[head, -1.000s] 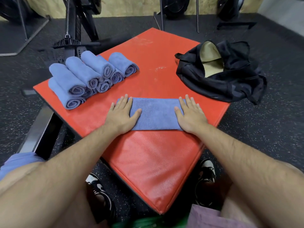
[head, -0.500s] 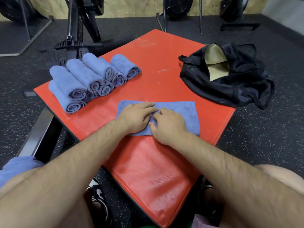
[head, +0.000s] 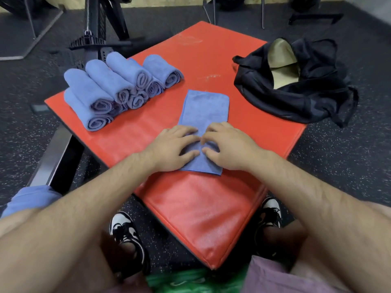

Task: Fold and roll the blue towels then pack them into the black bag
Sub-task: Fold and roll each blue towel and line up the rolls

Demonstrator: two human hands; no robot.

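Red padded vinyl tabletop [head: 201,208], one corner pointing toward the person. Speckled dark rubber floor [head: 338,166] all round it.

Folded blue cloth towel [head: 204,108] lies flat near the tabletop's middle as a narrow strip, its long side running away from the person. The far end is square and smooth, and the near end is under both hands.

Left hand [head: 175,148] and right hand [head: 226,149] sit side by side on the near part of the strip, fingertips almost meeting over its centre line. On each hand the fingers are bent and the thumb is drawn in, pinching the cloth between them. Cannot tell whether a first turn has formed under the palms.

Stack of rolled blue towels [head: 118,89] sits at the tabletop's left corner in two layers, spiral ends facing the person, well apart from the strip.

Crumpled black fabric bag [head: 296,98] sits at the right corner with its mouth open and tan lining showing, partly overhanging the edge.

Black-and-white shoes [head: 124,231] are on the floor below.
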